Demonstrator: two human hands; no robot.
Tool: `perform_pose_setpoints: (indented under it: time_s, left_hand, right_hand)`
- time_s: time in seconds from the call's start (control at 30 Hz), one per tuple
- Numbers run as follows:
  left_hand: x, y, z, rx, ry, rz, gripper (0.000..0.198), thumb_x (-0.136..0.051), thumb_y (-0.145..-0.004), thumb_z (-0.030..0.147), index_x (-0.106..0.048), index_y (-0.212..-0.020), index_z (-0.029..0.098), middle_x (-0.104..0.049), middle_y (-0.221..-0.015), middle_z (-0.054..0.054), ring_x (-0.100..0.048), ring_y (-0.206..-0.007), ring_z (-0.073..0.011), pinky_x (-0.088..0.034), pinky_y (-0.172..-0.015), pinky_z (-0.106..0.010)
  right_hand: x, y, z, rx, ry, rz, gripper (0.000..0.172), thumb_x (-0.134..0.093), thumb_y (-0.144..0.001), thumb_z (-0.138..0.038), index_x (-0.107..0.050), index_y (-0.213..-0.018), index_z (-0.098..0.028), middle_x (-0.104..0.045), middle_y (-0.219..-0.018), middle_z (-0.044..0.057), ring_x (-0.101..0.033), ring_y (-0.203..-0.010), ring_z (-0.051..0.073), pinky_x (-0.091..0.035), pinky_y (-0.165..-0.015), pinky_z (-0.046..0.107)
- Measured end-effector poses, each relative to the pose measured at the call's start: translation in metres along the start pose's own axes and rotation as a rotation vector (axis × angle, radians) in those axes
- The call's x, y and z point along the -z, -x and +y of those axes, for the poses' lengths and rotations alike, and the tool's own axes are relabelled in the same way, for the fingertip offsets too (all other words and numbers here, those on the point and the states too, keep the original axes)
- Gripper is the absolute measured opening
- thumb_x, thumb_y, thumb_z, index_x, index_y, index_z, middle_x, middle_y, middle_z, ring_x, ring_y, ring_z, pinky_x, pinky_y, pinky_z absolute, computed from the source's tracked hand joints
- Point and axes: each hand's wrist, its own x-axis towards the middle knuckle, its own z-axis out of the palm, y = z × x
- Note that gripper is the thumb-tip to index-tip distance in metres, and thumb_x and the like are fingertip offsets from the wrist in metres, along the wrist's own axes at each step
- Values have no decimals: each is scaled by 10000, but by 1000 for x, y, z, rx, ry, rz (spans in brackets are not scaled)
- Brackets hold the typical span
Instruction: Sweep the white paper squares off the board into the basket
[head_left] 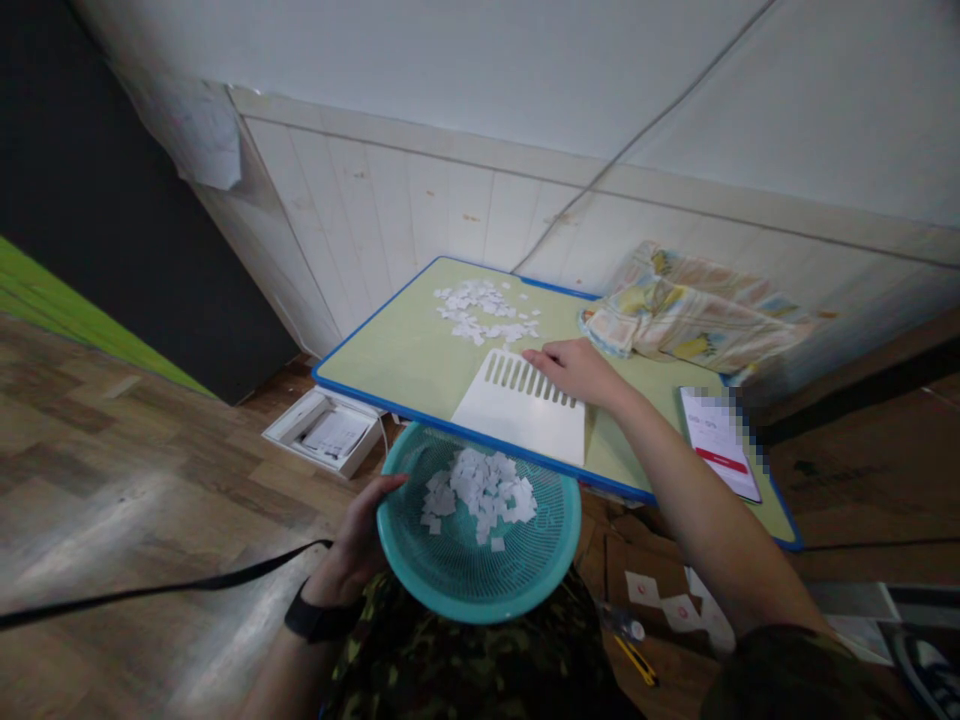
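My left hand (358, 540) grips the rim of a teal plastic basket (450, 580) held under the near edge of a low green table (397, 350). White paper scraps (480, 492) lie piled in the basket. My right hand (577, 370) rests on the top edge of a flat white slotted scraper (525, 415) lying on the table, fingers curled over it. A second heap of white paper scraps (484, 312) sits on the table beyond the scraper.
A folded patterned cloth (690, 315) lies at the table's back right, a phone (718, 440) at its right edge. A white box (326, 432) sits on the wooden floor to the left. Cards and a yellow cutter (637, 662) lie on the floor below.
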Motion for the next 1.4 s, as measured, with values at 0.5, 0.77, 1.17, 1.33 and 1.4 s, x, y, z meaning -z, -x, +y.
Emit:
perform_pose_setpoints:
  time_s: [0.5, 0.77, 1.17, 1.33, 1.4]
  left_hand:
    - [1, 0, 2, -17, -19, 83, 170, -598, -788, 117, -726, -676, 117, -757, -586, -89, -691, -485, -214, -579, -506, -307]
    - [8, 0, 7, -89, -9, 225, 216, -597, -792, 104, -713, -612, 132, -722, -517, -57, -641, -415, -173, -547, -432, -264]
    - [30, -9, 8, -26, -32, 194, 167, -612, -807, 171, -720, -685, 135, -739, -573, -55, -648, -449, -180, -556, -469, -292]
    - [31, -10, 8, -49, -33, 197, 120, -632, -795, 175, -712, -709, 148, -755, -613, -54, -662, -472, -181, -561, -494, -286]
    - [29, -9, 9, -58, -42, 178, 127, -632, -794, 180, -708, -700, 140, -756, -608, -71, -656, -453, -189, -556, -476, -292]
  right_hand:
    - [63, 7, 81, -423, 44, 556, 501, -548, -771, -683, -552, -640, -200, -589, -574, 41, -532, -541, 168, -340, -515, 294]
    - [49, 5, 40, -309, 396, 373, 449, -573, -771, -646, -613, -723, -201, -647, -674, 59, -580, -645, 209, -325, -564, 295]
    - [25, 45, 34, -387, -165, 329, 369, -659, -741, -518, -682, -741, -151, -632, -620, 24, -542, -547, 156, -383, -514, 262]
    - [24, 11, 31, -290, -327, 426, 390, -715, -688, -524, -693, -769, -143, -641, -659, 24, -554, -580, 156, -396, -522, 257]
    - [18, -8, 21, -240, -339, 394, 398, -712, -685, -538, -672, -708, -143, -600, -603, 10, -520, -550, 140, -362, -496, 246]
